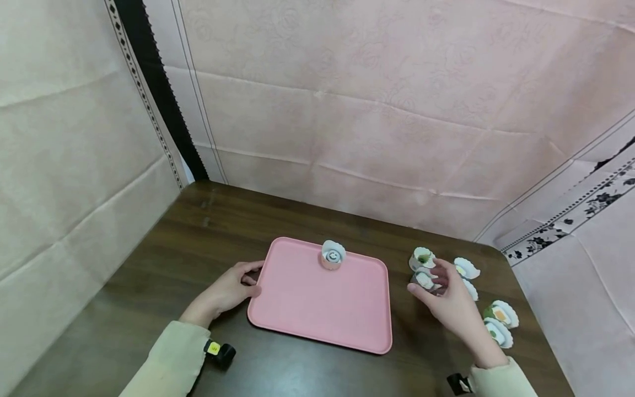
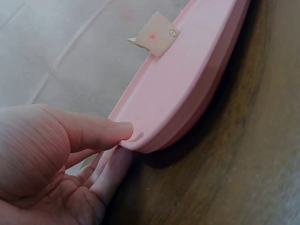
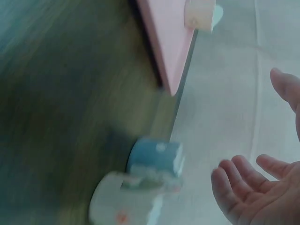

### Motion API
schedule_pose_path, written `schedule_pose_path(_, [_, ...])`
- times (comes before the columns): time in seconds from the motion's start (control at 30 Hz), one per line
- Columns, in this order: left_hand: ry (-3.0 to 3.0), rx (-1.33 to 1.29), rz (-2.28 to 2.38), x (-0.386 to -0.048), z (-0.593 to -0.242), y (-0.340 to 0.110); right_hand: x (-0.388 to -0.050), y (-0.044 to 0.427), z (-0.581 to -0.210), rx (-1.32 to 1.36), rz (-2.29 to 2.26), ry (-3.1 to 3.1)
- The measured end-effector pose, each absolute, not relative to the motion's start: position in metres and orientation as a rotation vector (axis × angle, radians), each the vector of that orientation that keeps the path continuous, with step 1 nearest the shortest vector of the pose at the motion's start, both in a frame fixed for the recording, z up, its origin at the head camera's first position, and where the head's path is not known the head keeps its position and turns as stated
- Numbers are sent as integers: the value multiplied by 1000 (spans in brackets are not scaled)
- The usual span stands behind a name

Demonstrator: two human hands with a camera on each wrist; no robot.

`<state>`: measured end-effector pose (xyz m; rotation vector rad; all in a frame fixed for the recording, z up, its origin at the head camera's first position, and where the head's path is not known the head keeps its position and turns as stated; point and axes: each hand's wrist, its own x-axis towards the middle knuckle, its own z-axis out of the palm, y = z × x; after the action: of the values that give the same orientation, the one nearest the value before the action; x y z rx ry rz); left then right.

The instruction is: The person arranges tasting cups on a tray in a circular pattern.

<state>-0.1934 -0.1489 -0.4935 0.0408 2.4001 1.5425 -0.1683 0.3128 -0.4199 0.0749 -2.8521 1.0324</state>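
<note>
My left hand [image 1: 225,294] grips the left edge of a pink tray [image 1: 317,314]. The left wrist view shows the thumb on top of its rim and fingers beneath. Near the tray's far edge stands a small scalloped paper cup [image 1: 332,255] with a pale blue inside. My right hand [image 1: 452,300] hovers over a small scalloped cup [image 1: 424,278], its thumb and fingers spread. Another scalloped cup [image 1: 422,258] stands right behind that one. In the right wrist view the hand is apart from a blue cup [image 3: 154,155] and a whitish cup [image 3: 124,201], both blurred.
Further right on the dark wooden table [image 1: 149,309] are more scalloped cups, a back pair [image 1: 466,268] and a front pair [image 1: 501,314]. Pale patterned cloth [image 1: 347,110] hangs behind the table and at both sides.
</note>
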Motion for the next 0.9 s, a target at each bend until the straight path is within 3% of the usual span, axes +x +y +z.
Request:
schedule_pose_path(0.37, [2405,75,1521,-195,-495,-150,-150,350,-436,-80,1010,-2815])
schedule_pose_path(0.9, [2393,83,1524,-193,-492,-150,-148,366,-459,-148,894,-2828])
